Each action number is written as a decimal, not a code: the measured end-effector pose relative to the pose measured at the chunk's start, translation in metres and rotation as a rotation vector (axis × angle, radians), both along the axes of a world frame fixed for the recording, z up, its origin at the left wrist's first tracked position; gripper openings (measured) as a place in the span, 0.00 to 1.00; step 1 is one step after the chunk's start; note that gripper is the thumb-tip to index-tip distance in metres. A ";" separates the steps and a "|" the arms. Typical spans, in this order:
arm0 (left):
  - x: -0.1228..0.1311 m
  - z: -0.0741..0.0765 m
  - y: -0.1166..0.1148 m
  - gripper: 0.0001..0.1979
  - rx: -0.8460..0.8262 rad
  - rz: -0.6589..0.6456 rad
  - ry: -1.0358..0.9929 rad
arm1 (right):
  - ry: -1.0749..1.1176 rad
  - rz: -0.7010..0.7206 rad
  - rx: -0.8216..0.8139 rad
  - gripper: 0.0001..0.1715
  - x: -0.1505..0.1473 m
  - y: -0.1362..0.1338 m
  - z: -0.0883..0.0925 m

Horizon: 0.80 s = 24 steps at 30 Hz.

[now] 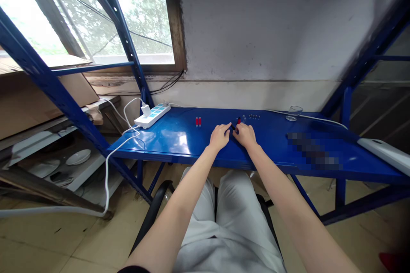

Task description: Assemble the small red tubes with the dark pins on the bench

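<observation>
The left hand (219, 136) and right hand (245, 135) nearly meet over the front half of the blue bench (174, 138), fingers bent around a small dark piece (233, 127) that sits between their fingertips, though from where I stand I cannot tell whether either one is clamped on it. Just past the right hand are a red piece (238, 120) and a row of tiny bits (254, 117). Farther out, two red tubes (198, 122) stand left, near a white power strip (153, 116), with a clear glass (294, 113) well to the right.
</observation>
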<state>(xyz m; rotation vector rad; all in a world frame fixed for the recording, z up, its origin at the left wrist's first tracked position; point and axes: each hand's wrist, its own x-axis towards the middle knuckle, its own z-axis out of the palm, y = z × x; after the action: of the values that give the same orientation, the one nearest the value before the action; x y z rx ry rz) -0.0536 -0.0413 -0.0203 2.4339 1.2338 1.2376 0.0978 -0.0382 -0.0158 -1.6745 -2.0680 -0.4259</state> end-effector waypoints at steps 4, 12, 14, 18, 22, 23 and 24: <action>0.000 0.001 0.000 0.21 -0.021 0.006 0.051 | 0.013 0.004 0.019 0.07 0.002 0.002 -0.002; -0.002 0.002 -0.001 0.23 -0.039 0.010 0.106 | 0.000 0.034 0.038 0.09 0.005 0.002 -0.002; -0.002 0.002 -0.001 0.23 -0.041 0.010 0.113 | -0.001 0.042 0.039 0.10 0.005 0.002 -0.002; 0.000 0.002 -0.002 0.25 -0.032 0.007 0.153 | 0.041 0.049 0.040 0.11 0.005 0.003 -0.003; 0.003 0.004 -0.007 0.30 -0.040 0.004 0.202 | 0.162 0.056 0.033 0.11 0.003 0.004 -0.004; 0.004 0.005 -0.008 0.31 -0.043 -0.001 0.206 | 0.187 0.062 0.031 0.11 0.003 0.004 -0.003; 0.004 0.006 -0.010 0.31 -0.042 -0.008 0.206 | 0.205 0.067 0.032 0.10 0.002 0.004 -0.003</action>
<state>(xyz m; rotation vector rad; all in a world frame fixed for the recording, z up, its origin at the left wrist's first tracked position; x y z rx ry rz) -0.0499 -0.0508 -0.0143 2.5851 1.2838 0.9673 0.1002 -0.0344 -0.0188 -1.5565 -1.9505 -0.2527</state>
